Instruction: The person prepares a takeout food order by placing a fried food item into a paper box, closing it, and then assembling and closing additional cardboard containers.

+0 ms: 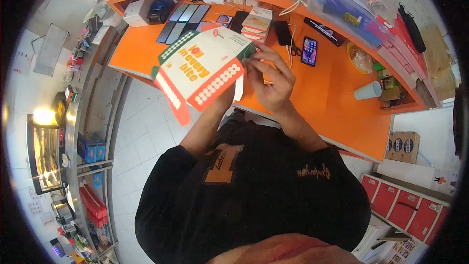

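A partly folded cardboard food box (205,62), cream with red and green flaps and orange lettering, is held up in front of me, its printed face towards the camera. My left forearm reaches up behind it from below; the box hides the hand itself. At the box's right corner, the fingers of my right hand (273,80) touch the green flap, thumb and fingertips close together. A white sheet-like piece shows just below that corner. Behind the box, on the orange counter (326,106), stands a stack of similar small boxes (257,22).
Several phones (186,13) lie at the back left, a dark phone (282,33), scissors (296,49) and a lit phone (309,51) right of the boxes. A pale blue cup (368,90) and yellow basket (357,58) sit far right. A metal shelf (93,167) stands left.
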`<move>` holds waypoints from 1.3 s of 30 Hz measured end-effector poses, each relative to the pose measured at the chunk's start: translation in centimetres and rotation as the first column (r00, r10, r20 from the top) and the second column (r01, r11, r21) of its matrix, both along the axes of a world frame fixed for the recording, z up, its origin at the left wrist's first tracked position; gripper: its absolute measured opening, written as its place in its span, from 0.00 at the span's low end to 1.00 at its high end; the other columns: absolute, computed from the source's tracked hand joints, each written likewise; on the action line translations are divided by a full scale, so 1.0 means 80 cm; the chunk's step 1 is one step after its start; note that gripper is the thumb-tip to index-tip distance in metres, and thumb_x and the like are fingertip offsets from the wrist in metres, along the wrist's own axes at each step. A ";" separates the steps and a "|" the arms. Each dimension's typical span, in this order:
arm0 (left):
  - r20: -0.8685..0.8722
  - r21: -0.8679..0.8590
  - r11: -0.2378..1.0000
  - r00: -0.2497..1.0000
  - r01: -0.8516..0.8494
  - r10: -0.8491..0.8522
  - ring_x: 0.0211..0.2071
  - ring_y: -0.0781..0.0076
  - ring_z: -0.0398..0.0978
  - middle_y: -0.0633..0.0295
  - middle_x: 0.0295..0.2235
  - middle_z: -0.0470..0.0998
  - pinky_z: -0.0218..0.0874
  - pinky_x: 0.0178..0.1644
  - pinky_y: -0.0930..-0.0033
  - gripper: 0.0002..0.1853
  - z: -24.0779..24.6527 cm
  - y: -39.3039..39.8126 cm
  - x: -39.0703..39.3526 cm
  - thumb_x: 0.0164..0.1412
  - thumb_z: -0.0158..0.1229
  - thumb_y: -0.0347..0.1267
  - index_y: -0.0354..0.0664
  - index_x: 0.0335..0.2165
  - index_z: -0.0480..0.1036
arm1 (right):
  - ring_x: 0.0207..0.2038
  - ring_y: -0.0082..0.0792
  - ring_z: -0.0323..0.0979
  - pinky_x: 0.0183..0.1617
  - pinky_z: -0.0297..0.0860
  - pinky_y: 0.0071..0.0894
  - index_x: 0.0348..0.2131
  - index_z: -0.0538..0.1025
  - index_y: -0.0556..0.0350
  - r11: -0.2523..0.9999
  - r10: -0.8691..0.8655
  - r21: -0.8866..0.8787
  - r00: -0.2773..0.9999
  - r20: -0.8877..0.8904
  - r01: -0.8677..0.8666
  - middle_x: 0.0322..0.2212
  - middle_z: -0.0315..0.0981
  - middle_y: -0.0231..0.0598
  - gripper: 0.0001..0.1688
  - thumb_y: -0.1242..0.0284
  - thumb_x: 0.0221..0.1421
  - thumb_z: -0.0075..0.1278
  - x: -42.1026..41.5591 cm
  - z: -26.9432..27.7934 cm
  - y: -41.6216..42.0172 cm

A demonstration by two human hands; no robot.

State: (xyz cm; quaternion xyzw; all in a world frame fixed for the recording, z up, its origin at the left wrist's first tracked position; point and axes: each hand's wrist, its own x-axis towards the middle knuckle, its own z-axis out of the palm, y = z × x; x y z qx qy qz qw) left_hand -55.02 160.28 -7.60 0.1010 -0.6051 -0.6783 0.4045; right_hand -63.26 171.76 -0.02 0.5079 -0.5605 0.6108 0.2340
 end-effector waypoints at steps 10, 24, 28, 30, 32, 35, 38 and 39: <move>-0.092 0.095 0.978 0.980 0.184 -0.175 0.51 0.68 0.67 0.59 0.50 0.69 0.58 0.56 0.65 0.22 0.047 0.009 -0.004 0.61 0.54 0.30 0.40 0.53 0.63 | 0.43 0.40 0.75 0.47 0.71 0.34 0.31 0.76 0.64 1.000 0.020 -0.012 0.980 0.198 -0.017 0.35 0.75 0.46 0.14 0.86 0.40 0.60 0.002 0.004 0.016; 0.063 0.138 0.956 0.961 0.258 -0.268 0.51 0.67 0.67 0.58 0.50 0.69 0.59 0.56 0.64 0.21 0.044 0.014 0.044 0.61 0.54 0.29 0.39 0.53 0.63 | 0.43 0.36 0.73 0.46 0.70 0.30 0.30 0.78 0.65 0.940 0.256 0.143 0.919 0.298 -0.309 0.38 0.73 0.42 0.08 0.84 0.45 0.60 -0.027 -0.011 0.019; 0.111 0.171 0.946 0.948 0.276 -0.297 0.51 0.67 0.67 0.58 0.50 0.69 0.59 0.55 0.64 0.21 0.029 0.012 0.065 0.61 0.54 0.29 0.39 0.52 0.63 | 0.47 0.42 0.73 0.48 0.70 0.32 0.32 0.79 0.65 0.924 0.310 0.125 0.899 0.309 -0.361 0.37 0.73 0.44 0.09 0.83 0.46 0.59 -0.004 0.001 0.026; 0.123 0.190 0.938 0.941 0.290 -0.315 0.51 0.67 0.67 0.58 0.50 0.69 0.59 0.55 0.64 0.21 0.019 0.012 0.073 0.61 0.54 0.29 0.39 0.52 0.63 | 0.53 0.49 0.69 0.51 0.70 0.34 0.34 0.79 0.65 0.886 0.406 0.069 0.840 0.359 -0.458 0.39 0.73 0.46 0.11 0.84 0.47 0.58 -0.001 -0.006 0.027; 0.149 0.197 0.940 0.939 0.280 -0.311 0.51 0.66 0.67 0.58 0.50 0.69 0.59 0.55 0.64 0.21 0.023 0.012 0.081 0.61 0.54 0.28 0.39 0.52 0.63 | 0.53 0.49 0.69 0.51 0.70 0.35 0.35 0.79 0.64 0.868 0.467 -0.017 0.802 0.373 -0.497 0.40 0.72 0.47 0.12 0.85 0.46 0.58 -0.002 -0.003 0.029; 0.160 0.210 0.939 0.937 0.274 -0.309 0.51 0.66 0.67 0.58 0.50 0.69 0.60 0.55 0.64 0.21 0.020 0.016 0.085 0.61 0.53 0.28 0.38 0.52 0.64 | 0.52 0.50 0.70 0.53 0.69 0.36 0.35 0.79 0.63 0.837 0.533 -0.118 0.750 0.392 -0.534 0.41 0.72 0.48 0.13 0.86 0.45 0.58 0.000 -0.007 0.028; 0.156 0.217 0.934 0.934 0.284 -0.320 0.51 0.66 0.67 0.58 0.50 0.69 0.60 0.55 0.64 0.21 0.011 0.022 0.085 0.61 0.53 0.28 0.38 0.52 0.64 | 0.52 0.50 0.70 0.53 0.69 0.37 0.35 0.79 0.62 0.877 0.471 -0.066 0.825 0.312 -0.476 0.42 0.72 0.50 0.14 0.86 0.44 0.59 -0.004 -0.012 0.025; 0.150 0.224 0.931 0.934 0.287 -0.324 0.51 0.66 0.67 0.58 0.50 0.69 0.60 0.55 0.64 0.21 0.008 0.023 0.081 0.61 0.53 0.28 0.38 0.52 0.64 | 0.52 0.51 0.70 0.53 0.70 0.37 0.35 0.79 0.62 0.899 0.429 -0.029 0.863 0.265 -0.438 0.43 0.72 0.50 0.14 0.86 0.44 0.59 -0.006 -0.013 0.026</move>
